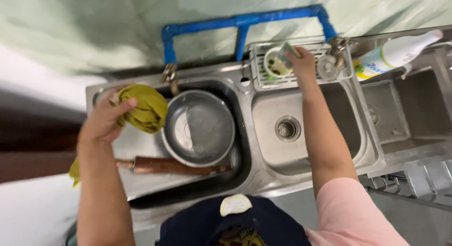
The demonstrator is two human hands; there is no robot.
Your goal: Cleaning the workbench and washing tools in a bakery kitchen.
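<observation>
We see 1 labelled package: a plastic bottle (398, 52) lying on its side at the upper right, on the steel ledge behind the rightmost sink basin (414, 109). Its body is white and tapers to a narrow neck and a pale cap pointing toward the right edge. A printed label wraps its wider lower end, coloured yellow and green with blue lettering, which faces the white drain rack (301, 79) just beside it. We also note a small round cream patch (235, 204) on the dark cap at the bottom centre. We see 0 signs and 0 screens.
</observation>
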